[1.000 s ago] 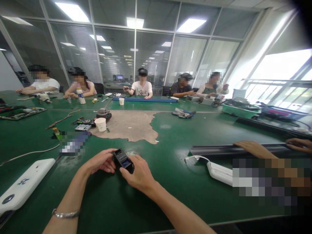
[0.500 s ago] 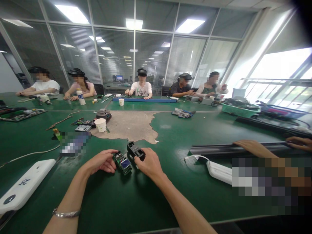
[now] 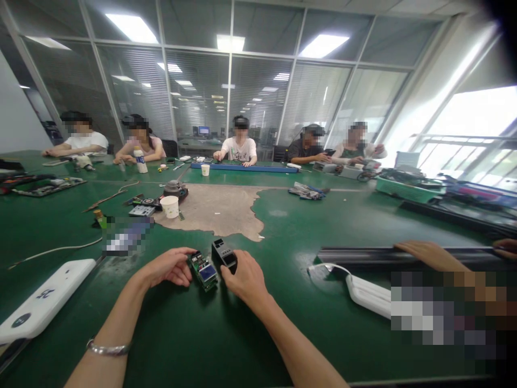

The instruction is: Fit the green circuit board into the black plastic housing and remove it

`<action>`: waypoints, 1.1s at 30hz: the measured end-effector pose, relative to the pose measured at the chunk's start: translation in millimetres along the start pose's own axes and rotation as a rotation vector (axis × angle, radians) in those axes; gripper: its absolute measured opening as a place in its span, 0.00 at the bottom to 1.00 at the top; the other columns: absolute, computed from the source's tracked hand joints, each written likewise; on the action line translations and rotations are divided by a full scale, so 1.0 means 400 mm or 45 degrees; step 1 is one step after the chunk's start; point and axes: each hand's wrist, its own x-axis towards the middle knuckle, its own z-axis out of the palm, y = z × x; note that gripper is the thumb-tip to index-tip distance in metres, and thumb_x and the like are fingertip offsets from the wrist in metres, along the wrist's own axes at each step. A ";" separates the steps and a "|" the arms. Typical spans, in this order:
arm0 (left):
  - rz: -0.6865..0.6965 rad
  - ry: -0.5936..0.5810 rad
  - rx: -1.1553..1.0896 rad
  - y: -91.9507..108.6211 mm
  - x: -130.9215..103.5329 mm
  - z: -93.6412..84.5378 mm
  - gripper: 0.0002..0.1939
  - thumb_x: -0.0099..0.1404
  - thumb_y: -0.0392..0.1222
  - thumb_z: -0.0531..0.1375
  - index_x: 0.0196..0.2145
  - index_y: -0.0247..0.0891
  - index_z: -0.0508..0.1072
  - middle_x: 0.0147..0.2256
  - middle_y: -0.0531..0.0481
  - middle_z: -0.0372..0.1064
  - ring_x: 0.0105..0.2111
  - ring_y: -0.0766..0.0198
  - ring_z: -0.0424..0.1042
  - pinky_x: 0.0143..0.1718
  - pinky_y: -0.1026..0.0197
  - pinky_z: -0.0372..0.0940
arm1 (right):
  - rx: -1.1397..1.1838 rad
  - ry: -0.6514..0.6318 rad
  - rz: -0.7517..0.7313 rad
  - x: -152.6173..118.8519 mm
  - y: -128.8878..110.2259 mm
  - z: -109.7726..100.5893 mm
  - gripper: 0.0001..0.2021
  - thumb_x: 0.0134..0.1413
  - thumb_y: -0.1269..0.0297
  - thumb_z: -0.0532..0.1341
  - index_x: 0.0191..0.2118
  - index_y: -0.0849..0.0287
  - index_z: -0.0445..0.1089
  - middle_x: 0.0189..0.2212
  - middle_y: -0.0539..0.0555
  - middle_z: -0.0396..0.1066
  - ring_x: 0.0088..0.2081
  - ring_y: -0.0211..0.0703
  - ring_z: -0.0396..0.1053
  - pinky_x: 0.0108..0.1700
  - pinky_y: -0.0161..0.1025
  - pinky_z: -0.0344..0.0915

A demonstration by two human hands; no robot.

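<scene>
Green circuit board (image 3: pixel 203 270) pinched by left hand (image 3: pixel 168 267), right hand (image 3: pixel 244 278) gripping black housing (image 3: pixel 224 253), hands apart

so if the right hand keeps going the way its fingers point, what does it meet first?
The right hand points up-left, away from the person, and already touches the black housing. Past that lies the bare brown patch of the table; depth is hard to judge.

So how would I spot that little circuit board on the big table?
Start at the green table, near edge. Between the person's left hand and right hand lies the small green circuit board; unlike the black casing beside it, it carries a blue screen.
</scene>
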 end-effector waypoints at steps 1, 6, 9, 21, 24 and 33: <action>0.001 0.000 -0.004 -0.001 0.000 -0.001 0.36 0.60 0.46 0.55 0.62 0.35 0.49 0.31 0.39 0.76 0.30 0.54 0.77 0.28 0.61 0.68 | 0.048 0.027 -0.010 0.003 -0.005 -0.005 0.14 0.51 0.57 0.59 0.42 0.58 0.67 0.37 0.57 0.68 0.40 0.48 0.66 0.43 0.41 0.60; 0.015 0.009 -0.019 -0.006 0.003 -0.003 0.35 0.58 0.45 0.56 0.61 0.35 0.52 0.31 0.39 0.76 0.30 0.54 0.77 0.28 0.60 0.69 | 0.387 0.126 -0.153 0.006 -0.049 -0.036 0.14 0.53 0.60 0.58 0.45 0.58 0.67 0.37 0.55 0.70 0.36 0.43 0.67 0.38 0.37 0.62; 0.017 0.024 -0.018 -0.007 0.002 -0.001 0.35 0.59 0.49 0.56 0.60 0.36 0.53 0.31 0.39 0.76 0.30 0.54 0.77 0.29 0.60 0.69 | 0.458 0.097 -0.182 -0.007 -0.074 -0.035 0.14 0.52 0.59 0.59 0.44 0.59 0.67 0.36 0.54 0.70 0.33 0.42 0.67 0.35 0.36 0.62; -0.018 0.060 -0.081 -0.014 0.010 -0.004 0.40 0.59 0.68 0.50 0.54 0.29 0.60 0.28 0.36 0.76 0.28 0.52 0.77 0.27 0.59 0.69 | 0.233 0.056 -0.318 -0.028 -0.106 0.013 0.16 0.50 0.57 0.60 0.43 0.59 0.67 0.36 0.56 0.68 0.39 0.46 0.65 0.41 0.40 0.61; -0.012 0.064 -0.101 -0.015 0.011 -0.006 0.43 0.58 0.70 0.48 0.57 0.31 0.57 0.27 0.38 0.76 0.28 0.52 0.77 0.28 0.58 0.69 | 0.195 0.031 -0.318 -0.033 -0.105 0.017 0.16 0.50 0.57 0.60 0.43 0.59 0.66 0.35 0.55 0.67 0.39 0.46 0.65 0.42 0.40 0.61; 0.001 0.115 -0.018 -0.004 0.003 0.007 0.42 0.57 0.70 0.50 0.58 0.35 0.57 0.27 0.40 0.75 0.28 0.53 0.77 0.25 0.61 0.67 | 0.150 -0.092 -0.274 -0.059 -0.090 0.031 0.19 0.48 0.53 0.62 0.43 0.57 0.65 0.36 0.55 0.65 0.38 0.46 0.65 0.41 0.40 0.62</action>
